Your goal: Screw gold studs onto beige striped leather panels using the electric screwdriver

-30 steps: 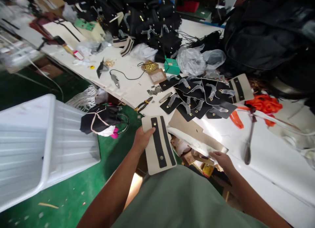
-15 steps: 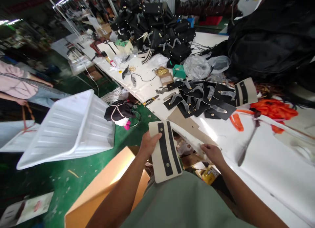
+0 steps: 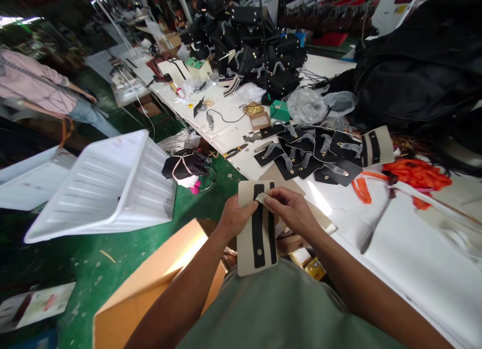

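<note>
The right hand has moved over to the striped panel.

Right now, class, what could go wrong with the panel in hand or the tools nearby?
The panel isn't lying on the table, so it might drop if the left hand slips. The pliers lie at the table's edge and could be knocked off.

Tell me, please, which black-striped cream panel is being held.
The panel in the left hand; another panel, beside the orange bundle, touches neither hand.
</note>
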Tool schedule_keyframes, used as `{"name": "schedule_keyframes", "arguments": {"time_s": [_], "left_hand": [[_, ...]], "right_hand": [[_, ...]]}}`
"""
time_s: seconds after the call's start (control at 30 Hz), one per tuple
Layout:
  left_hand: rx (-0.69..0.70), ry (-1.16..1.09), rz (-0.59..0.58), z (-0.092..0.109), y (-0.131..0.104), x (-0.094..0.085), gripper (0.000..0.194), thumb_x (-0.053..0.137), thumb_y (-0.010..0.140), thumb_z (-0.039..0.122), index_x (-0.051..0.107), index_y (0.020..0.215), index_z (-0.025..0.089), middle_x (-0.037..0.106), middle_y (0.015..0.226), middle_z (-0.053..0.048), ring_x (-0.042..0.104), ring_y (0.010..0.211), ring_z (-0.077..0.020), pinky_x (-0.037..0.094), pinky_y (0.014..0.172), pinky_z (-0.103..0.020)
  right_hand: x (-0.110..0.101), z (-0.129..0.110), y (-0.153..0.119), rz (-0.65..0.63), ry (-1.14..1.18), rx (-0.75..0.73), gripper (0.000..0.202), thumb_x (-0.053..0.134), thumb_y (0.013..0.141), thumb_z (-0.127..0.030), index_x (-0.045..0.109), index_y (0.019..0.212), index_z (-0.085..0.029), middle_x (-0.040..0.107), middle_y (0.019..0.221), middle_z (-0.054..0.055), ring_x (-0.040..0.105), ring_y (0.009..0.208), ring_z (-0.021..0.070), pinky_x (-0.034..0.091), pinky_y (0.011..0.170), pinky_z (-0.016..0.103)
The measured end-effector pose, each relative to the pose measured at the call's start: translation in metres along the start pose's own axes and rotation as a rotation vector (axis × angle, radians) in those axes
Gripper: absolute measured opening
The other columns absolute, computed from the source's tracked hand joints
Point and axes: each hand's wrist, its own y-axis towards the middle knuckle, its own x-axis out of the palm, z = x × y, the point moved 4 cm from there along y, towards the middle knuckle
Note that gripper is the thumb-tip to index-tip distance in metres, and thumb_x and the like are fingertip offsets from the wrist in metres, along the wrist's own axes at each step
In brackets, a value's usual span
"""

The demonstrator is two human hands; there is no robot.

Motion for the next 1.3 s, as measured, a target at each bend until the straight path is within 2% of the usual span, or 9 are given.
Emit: {"name": "schedule_keyframes", "arguments": {"time_s": [0.13, 0.33, 0.47, 0.6, 0.7, 0.87, 1.03, 1.17, 1.3], "left_hand": [[0.060, 0.028, -0.013, 0.007, -0.004, -0.008, 0.032, 0.072, 0.081, 0.034, 0.072, 0.107, 0.015, 0.078, 0.102, -0.006, 0.071, 0.093, -0.0248, 0.057, 0.085, -0.035], [0.043, -0.056, -0.008, 0.012, -0.011, -0.012, 0.040, 0.076, 0.080, 0.040, 0.073, 0.110, 0.014, 0.078, 0.102, -0.008, 0.072, 0.094, -0.0265, 0.057, 0.083, -0.034], [-0.002, -0.092, 0.038, 0.022, -0.011, -0.016, 0.039, 0.083, 0.074, 0.043, 0.078, 0.101, 0.015, 0.080, 0.098, -0.007, 0.073, 0.092, -0.0277, 0.057, 0.083, -0.034], [-0.009, -0.064, 0.014, 0.035, -0.006, -0.022, 0.031, 0.084, 0.071, 0.035, 0.079, 0.094, 0.015, 0.080, 0.096, -0.007, 0.073, 0.092, -0.0279, 0.057, 0.081, -0.032], [0.043, 0.018, 0.021, 0.042, -0.006, -0.025, 0.025, 0.081, 0.073, 0.031, 0.079, 0.093, 0.015, 0.080, 0.093, -0.006, 0.073, 0.090, -0.0273, 0.057, 0.080, -0.032], [0.053, 0.053, 0.033, 0.040, -0.013, -0.021, 0.031, 0.081, 0.075, 0.035, 0.079, 0.098, 0.015, 0.080, 0.096, -0.007, 0.074, 0.089, -0.0275, 0.058, 0.078, -0.033], [0.086, 0.128, 0.089, 0.043, -0.018, -0.020, 0.024, 0.080, 0.075, 0.033, 0.079, 0.092, 0.016, 0.081, 0.091, -0.006, 0.074, 0.085, -0.0261, 0.057, 0.074, -0.031], [0.117, 0.131, 0.168, 0.045, -0.020, -0.017, 0.023, 0.081, 0.072, 0.033, 0.079, 0.086, 0.015, 0.080, 0.083, -0.005, 0.073, 0.078, -0.0258, 0.056, 0.067, -0.030], [0.089, 0.094, 0.211, 0.033, -0.008, -0.014, 0.025, 0.082, 0.070, 0.035, 0.080, 0.084, 0.014, 0.080, 0.083, -0.007, 0.073, 0.079, -0.0268, 0.056, 0.067, -0.030]], "right_hand": [[0.009, -0.002, 0.004, 0.065, -0.079, -0.043, 0.023, 0.070, 0.088, -0.044, 0.070, 0.085, -0.021, 0.061, 0.069, -0.003, 0.050, 0.061, 0.0132, 0.038, 0.057, 0.026], [0.014, -0.009, 0.001, 0.115, -0.243, -0.039, 0.025, 0.068, 0.088, -0.046, 0.068, 0.082, -0.021, 0.061, 0.066, -0.003, 0.050, 0.060, 0.0136, 0.038, 0.056, 0.027], [0.018, -0.014, -0.001, 0.135, -0.349, -0.063, 0.028, 0.066, 0.088, -0.049, 0.068, 0.082, -0.022, 0.065, 0.069, -0.001, 0.055, 0.062, 0.0147, 0.040, 0.059, 0.027], [0.021, -0.025, -0.005, 0.183, -0.506, -0.080, 0.032, 0.066, 0.088, -0.054, 0.068, 0.081, -0.023, 0.065, 0.067, -0.001, 0.055, 0.060, 0.0149, 0.038, 0.058, 0.028], [0.022, -0.029, -0.008, 0.151, -0.511, -0.051, 0.035, 0.064, 0.089, -0.057, 0.068, 0.082, -0.023, 0.065, 0.066, -0.002, 0.053, 0.058, 0.0142, 0.036, 0.057, 0.027], [0.020, -0.027, -0.011, 0.043, -0.480, 0.036, 0.040, 0.064, 0.087, -0.061, 0.067, 0.076, -0.022, 0.064, 0.065, -0.002, 0.053, 0.059, 0.0142, 0.035, 0.054, 0.026], [0.020, -0.025, -0.012, 0.004, -0.460, 0.019, 0.041, 0.063, 0.088, -0.058, 0.063, 0.071, -0.022, 0.060, 0.062, -0.003, 0.050, 0.059, 0.0136, 0.033, 0.052, 0.025], [0.022, -0.023, -0.015, -0.002, -0.379, -0.046, 0.041, 0.059, 0.092, -0.057, 0.061, 0.072, -0.021, 0.057, 0.064, -0.002, 0.048, 0.059, 0.0136, 0.035, 0.054, 0.025], [0.035, -0.036, -0.031, 0.017, -0.480, -0.275, 0.033, 0.055, 0.097, -0.046, 0.061, 0.074, -0.023, 0.061, 0.072, 0.001, 0.053, 0.067, 0.0161, 0.040, 0.064, 0.027]]}}
